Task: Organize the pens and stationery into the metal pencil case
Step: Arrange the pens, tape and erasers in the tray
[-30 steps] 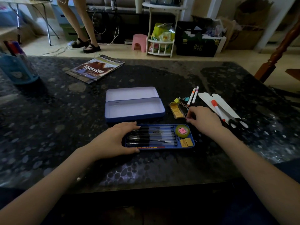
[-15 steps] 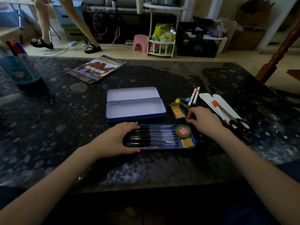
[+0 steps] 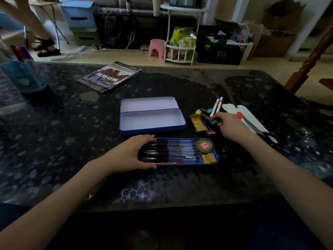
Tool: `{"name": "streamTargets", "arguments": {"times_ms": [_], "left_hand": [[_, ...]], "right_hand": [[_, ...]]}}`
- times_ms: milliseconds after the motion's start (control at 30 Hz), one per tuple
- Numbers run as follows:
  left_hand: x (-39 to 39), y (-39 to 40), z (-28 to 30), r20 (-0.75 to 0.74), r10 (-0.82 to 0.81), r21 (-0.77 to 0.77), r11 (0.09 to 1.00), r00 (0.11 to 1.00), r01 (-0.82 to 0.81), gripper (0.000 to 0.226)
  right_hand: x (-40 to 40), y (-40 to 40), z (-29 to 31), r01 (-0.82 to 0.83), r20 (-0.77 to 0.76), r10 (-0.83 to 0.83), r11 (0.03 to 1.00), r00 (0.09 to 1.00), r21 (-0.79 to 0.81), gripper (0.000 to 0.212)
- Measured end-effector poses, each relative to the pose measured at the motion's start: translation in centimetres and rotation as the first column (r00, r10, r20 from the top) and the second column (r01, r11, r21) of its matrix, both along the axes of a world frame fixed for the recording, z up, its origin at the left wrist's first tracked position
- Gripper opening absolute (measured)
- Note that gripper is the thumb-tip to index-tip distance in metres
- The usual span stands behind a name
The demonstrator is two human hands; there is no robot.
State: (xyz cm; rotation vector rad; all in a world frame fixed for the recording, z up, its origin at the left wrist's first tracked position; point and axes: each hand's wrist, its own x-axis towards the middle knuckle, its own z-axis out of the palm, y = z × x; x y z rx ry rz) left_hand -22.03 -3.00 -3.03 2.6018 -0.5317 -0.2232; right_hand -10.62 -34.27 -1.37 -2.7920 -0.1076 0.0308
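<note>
The blue metal pencil case (image 3: 152, 117) lies open and bare in the middle of the dark speckled stone table (image 3: 72, 141), its pale lid (image 3: 149, 103) folded back away from me. Just in front of it, nearer to me, sits the blue inner tray (image 3: 180, 160), already lined with black pens (image 3: 171, 150), a round green tape roll (image 3: 205, 145) and two small tan erasers (image 3: 209, 158). My left hand (image 3: 129, 156) rests flat against the tray's left end, fingers spread wide around its corner to steady it, holding nothing.

My right hand (image 3: 228, 126) reaches among the loose bits to the right of the case. Its fingers (image 3: 215, 117) are drawn narrow at the teal binder clip (image 3: 214, 122), beside the lower ends of the two thin white markers (image 3: 217, 106). I cannot tell whether they have closed on anything.

The risk, I think, is in that crowded little heap. The binder clips' wire handles look tangled together, so lifting one may drag the pink clip (image 3: 211, 132) or the yellow packet (image 3: 198, 123) along, or roll the markers away. A slack pinch could drop a clip onto the filled tray and knock the pens out of line. The orange-capped pen (image 3: 246, 121) on the white sheet (image 3: 252, 120) behind my wrist could also be swept off.
</note>
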Motion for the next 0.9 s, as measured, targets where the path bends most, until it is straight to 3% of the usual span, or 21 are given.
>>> {"name": "streamTargets", "arguments": {"times_ms": [333, 500, 667, 767, 900], "left_hand": [[0.1, 0.2, -0.2, 0.006, 0.009, -0.033, 0.999, 1.000, -0.009, 0.104], [0.2, 0.2, -0.3, 0.011, 0.012, -0.024, 1.000, 1.000, -0.012, 0.100], [0.1, 0.2, -0.2, 0.012, 0.012, -0.010, 1.000, 1.000, -0.012, 0.101], [0.1, 0.2, -0.2, 0.015, 0.009, -0.009, 1.000, 1.000, -0.009, 0.103], [0.1, 0.2, -0.1, 0.016, 0.007, -0.021, 1.000, 1.000, -0.007, 0.107]], "right_hand": [[2.0, -1.1, 0.1, -0.071, -0.056, 0.067, 0.993, 0.996, -0.090, 0.036], [2.8, -1.9, -0.1, -0.041, 0.055, 0.048, 0.991, 0.997, -0.124, 0.036], [2.7, -3.2, 0.0, -0.027, 0.029, 0.037, 0.958, 0.999, -0.286, 0.047], [2.5, -4.3, -0.1, -0.027, 0.009, 0.029, 0.970, 1.000, -0.242, 0.048], [2.7, -6.2, 0.2, 0.052, 0.029, -0.051, 0.997, 0.998, -0.060, 0.040]]}}
